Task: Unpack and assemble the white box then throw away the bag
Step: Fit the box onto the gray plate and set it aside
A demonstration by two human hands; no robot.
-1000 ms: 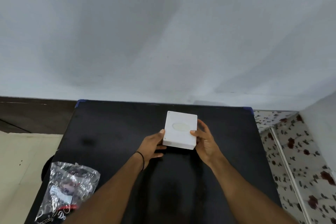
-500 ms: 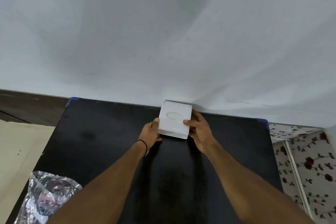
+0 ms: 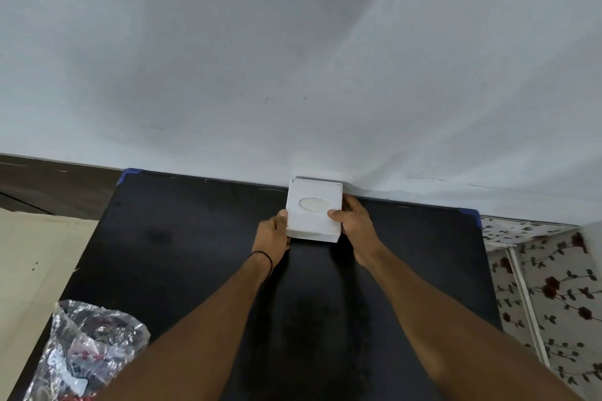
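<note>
The white box (image 3: 313, 210) has an oval window on its top face and sits at the far edge of the black table (image 3: 182, 238), against the wall. My left hand (image 3: 273, 233) grips its left side with the thumb on the top edge. My right hand (image 3: 353, 221) grips its right side, thumb on the top face. A crumpled clear plastic bag (image 3: 83, 352) with dark and red contents lies at the table's near left corner, apart from both hands.
A pale grey wall (image 3: 293, 58) rises directly behind the table. Cream floor and a dark strip lie to the left. A surface with a floral pattern (image 3: 547, 286) stands to the right of the table.
Both hands have pushed the white box away from me, from the table's middle to its far edge against the wall. The bag has stayed at the near left corner.
</note>
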